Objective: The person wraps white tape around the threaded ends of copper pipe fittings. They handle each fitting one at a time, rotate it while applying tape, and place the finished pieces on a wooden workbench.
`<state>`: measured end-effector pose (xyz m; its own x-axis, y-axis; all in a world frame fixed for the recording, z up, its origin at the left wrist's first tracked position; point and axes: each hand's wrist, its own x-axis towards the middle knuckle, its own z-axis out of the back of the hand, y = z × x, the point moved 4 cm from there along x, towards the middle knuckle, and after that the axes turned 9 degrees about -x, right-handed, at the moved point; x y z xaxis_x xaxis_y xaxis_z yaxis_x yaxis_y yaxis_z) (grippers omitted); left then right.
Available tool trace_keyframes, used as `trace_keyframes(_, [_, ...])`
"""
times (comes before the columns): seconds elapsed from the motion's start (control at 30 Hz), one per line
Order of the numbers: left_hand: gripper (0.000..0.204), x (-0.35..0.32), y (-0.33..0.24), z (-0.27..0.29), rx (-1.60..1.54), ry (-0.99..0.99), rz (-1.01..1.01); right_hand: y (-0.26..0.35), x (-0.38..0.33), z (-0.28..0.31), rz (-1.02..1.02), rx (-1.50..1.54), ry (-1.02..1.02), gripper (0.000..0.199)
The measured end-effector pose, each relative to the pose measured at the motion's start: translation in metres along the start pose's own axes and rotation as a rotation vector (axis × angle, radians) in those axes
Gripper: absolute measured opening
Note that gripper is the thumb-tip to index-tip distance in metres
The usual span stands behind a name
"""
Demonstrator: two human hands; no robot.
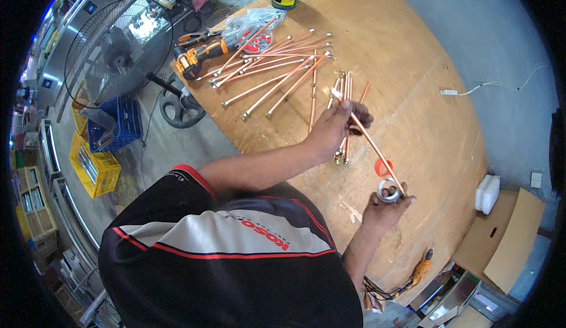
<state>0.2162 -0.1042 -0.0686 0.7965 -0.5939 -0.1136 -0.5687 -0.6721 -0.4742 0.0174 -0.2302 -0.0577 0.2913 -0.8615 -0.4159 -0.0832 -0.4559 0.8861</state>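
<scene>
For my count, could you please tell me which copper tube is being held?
The copper tube slanting between the left hand and the right hand; the other tubes lie on the table.

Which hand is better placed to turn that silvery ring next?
Probably the right hand: it holds the silvery ring, right beside the lower end of the copper pipe. The left hand is farther up, holding the pipe.
</scene>
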Motion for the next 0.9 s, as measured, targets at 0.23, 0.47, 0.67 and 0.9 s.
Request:
trace_keyframes(0.23, [0.054,-0.048,0.035,0.050,-0.094,0.060,0.511,0.002,-0.012,-0.043,0.372,-0.690,0.444,0.045])
trace_keyframes(0.47, [0.046,-0.066,-0.020,0.053,1.017,0.492,0.753,-0.013,-0.017,-0.072,0.665,-0.980,0.540,0.043])
trace_keyframes(0.67, [0.041,-0.075,-0.059,-0.021,1.255,0.598,-0.414,-0.047,-0.044,-0.085,0.344,-0.962,0.870,0.029])
trace_keyframes(0.9, [0.027,-0.050,-0.084,-0.026,0.917,0.253,-0.008,-0.035,-0.049,-0.102,0.716,-1.114,0.993,0.051])
